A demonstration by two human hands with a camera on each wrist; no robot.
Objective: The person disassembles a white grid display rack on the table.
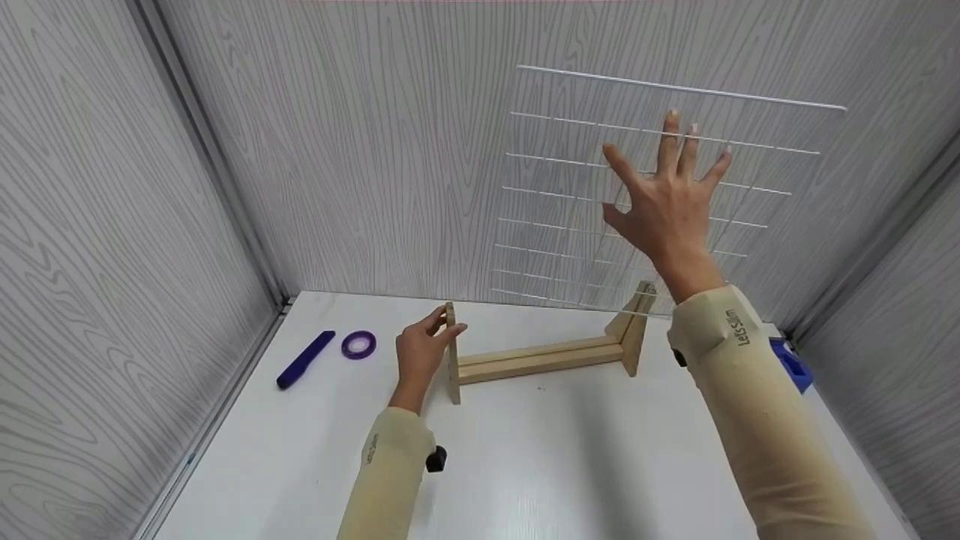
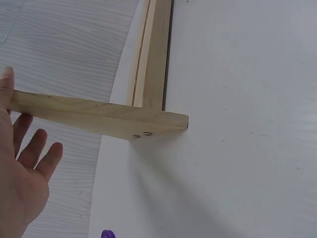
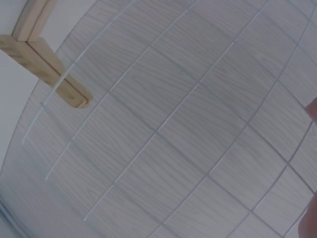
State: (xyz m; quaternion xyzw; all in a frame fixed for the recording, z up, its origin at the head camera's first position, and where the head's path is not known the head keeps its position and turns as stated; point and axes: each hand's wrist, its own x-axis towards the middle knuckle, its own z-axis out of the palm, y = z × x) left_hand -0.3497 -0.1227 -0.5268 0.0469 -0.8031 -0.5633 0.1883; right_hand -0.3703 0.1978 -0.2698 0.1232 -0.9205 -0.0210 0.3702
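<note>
A wooden stand [image 1: 544,362] rests on the white table, with a long grooved bar joining two upright end boards. My left hand [image 1: 421,349] pinches the upper part of its left end board [image 1: 453,371] between thumb and fingers. Two screw heads show low on that board in the left wrist view. Higher up on the right, my right hand [image 1: 671,206] spreads its straight fingers across a white wire grid [image 1: 555,157]. The grid stands upright, its lower edge near the right end board [image 1: 636,330]. Only bits of the right fingers [image 3: 309,218] show in the right wrist view.
Left of the stand lie a purple bar-shaped object [image 1: 306,360] and a purple ring [image 1: 358,345], perhaps a tape roll. A blue object [image 1: 793,366] sits at the right, partly behind the right sleeve. Wood-patterned panels [image 1: 360,150] enclose the table [image 1: 510,465].
</note>
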